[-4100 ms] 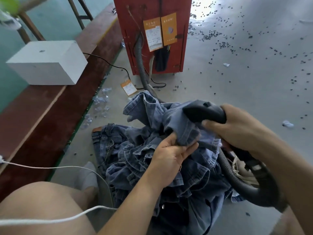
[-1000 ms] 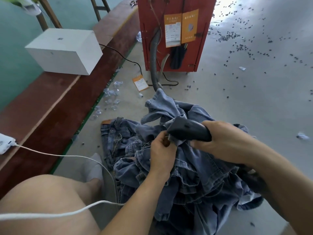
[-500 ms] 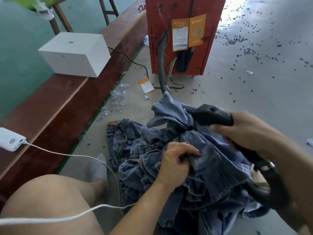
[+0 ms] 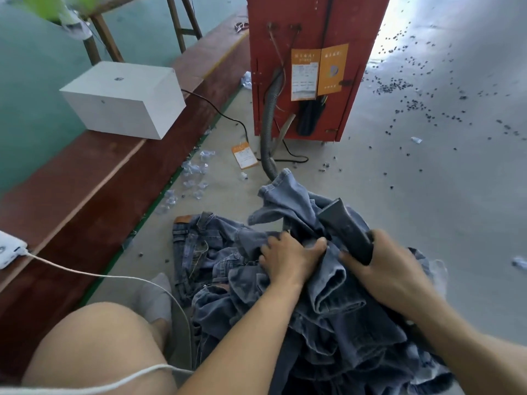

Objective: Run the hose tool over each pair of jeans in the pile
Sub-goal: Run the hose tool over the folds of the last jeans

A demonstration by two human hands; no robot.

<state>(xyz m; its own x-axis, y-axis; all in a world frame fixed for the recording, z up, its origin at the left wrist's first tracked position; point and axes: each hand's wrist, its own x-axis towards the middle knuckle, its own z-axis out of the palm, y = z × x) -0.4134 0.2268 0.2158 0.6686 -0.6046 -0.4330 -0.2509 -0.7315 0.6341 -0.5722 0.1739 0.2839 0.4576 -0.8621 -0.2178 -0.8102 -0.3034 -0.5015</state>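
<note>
White box (image 4: 122, 99) sits on the reddish ledge (image 4: 85, 178), orange tag (image 4: 244, 155) lies flat on the grey floor (image 4: 427, 195), dark bits (image 4: 413, 105) scattered beyond

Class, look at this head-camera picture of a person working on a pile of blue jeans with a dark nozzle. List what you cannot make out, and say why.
- Head view: grey ribbed hose beyond the pile of blue jeans, hidden under denim.
- Number of pairs: folds overlap.
- Print on the orange and white labels of the red cabinet: too small.
- Mouth of the dark nozzle in the right hand: faces away.
- Fingertips of the left hand: buried in denim.
</note>
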